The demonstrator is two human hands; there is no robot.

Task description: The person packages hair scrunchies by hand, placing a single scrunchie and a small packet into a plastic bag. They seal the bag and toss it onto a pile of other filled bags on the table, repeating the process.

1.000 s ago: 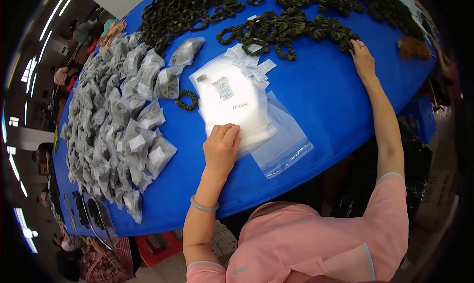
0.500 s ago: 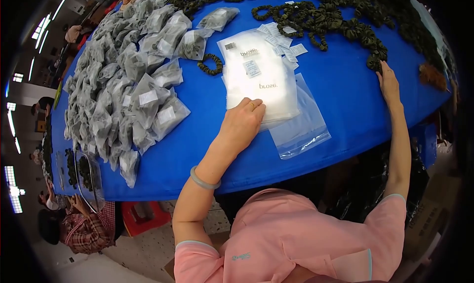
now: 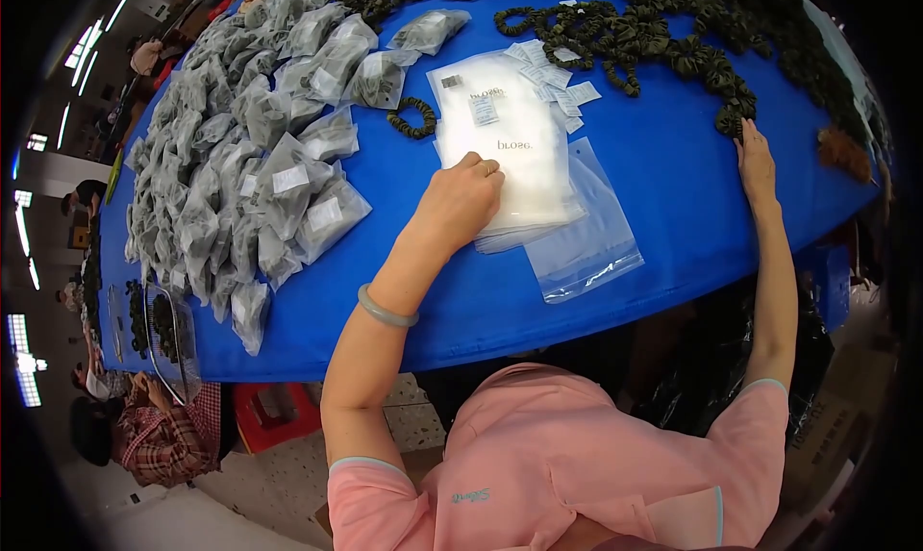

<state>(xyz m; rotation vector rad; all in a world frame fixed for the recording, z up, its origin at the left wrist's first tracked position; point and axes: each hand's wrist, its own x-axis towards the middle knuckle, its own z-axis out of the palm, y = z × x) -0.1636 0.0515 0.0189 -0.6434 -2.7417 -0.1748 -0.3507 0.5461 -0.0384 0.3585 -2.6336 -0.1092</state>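
My left hand [image 3: 463, 200] rests on the left side of a stack of translucent plastic bags [image 3: 534, 181] printed "prose". Its fingers are curled in a pinch on the top bag. A small white printed label [image 3: 486, 112] lies on that stack. At the right, my right hand [image 3: 758, 162] reaches across the table, its fingertips closed on a dark green scrunchie [image 3: 735, 118] at the end of a pile. A single scrunchie [image 3: 411, 117] lies left of the bags. One clear bag [image 3: 588, 234] sticks out from under the stack's right side.
Many filled bags [image 3: 288, 181] are heaped on the left of the blue table [image 3: 461, 311]. More scrunchies [image 3: 663, 46] cover the far side, near loose labels [image 3: 558, 80]. A wire basket [image 3: 168, 335] stands at the left edge. A co-worker [image 3: 163, 436] sits near a red stool [image 3: 279, 416].
My left hand has moved left and slightly up over the stack. The top bag and its label have shifted away from me. My right hand has stayed at the scrunchies.
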